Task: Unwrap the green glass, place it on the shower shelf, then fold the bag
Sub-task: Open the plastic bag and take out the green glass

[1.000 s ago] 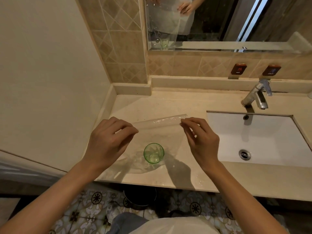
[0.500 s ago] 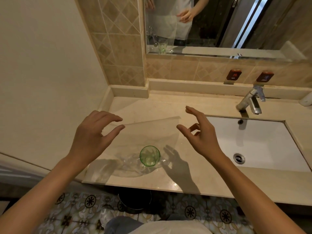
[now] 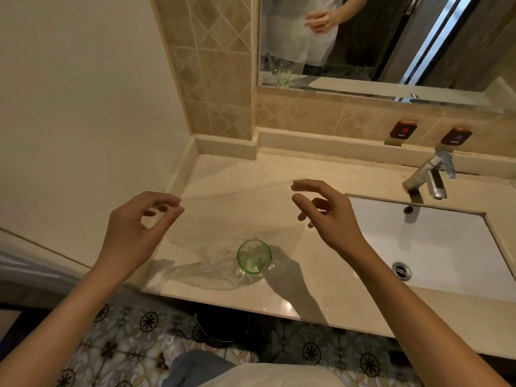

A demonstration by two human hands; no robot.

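A small green glass (image 3: 254, 256) stands upright on the beige counter (image 3: 279, 297), near its front edge, on the crumpled lower part of a clear plastic bag (image 3: 223, 224). The bag's upper edge stretches in a straight line above the counter between my two hands. My left hand (image 3: 139, 230) pinches the left end between thumb and fingertips. At the right end, my right hand (image 3: 326, 216) holds the edge at its index fingertip and thumb, with the other fingers loosely curled. Both hands are behind and above the glass, apart from it.
A white sink (image 3: 432, 247) with a chrome tap (image 3: 430, 177) lies to the right. A wall (image 3: 83, 107) bounds the counter on the left. A mirror (image 3: 363, 37) hangs behind, above a narrow ledge. A dark bin (image 3: 223, 325) stands on the patterned floor below.
My hands have moved apart and slightly away from me, drawing the bag's upper edge out wider. The glass has stayed where it was on the counter.
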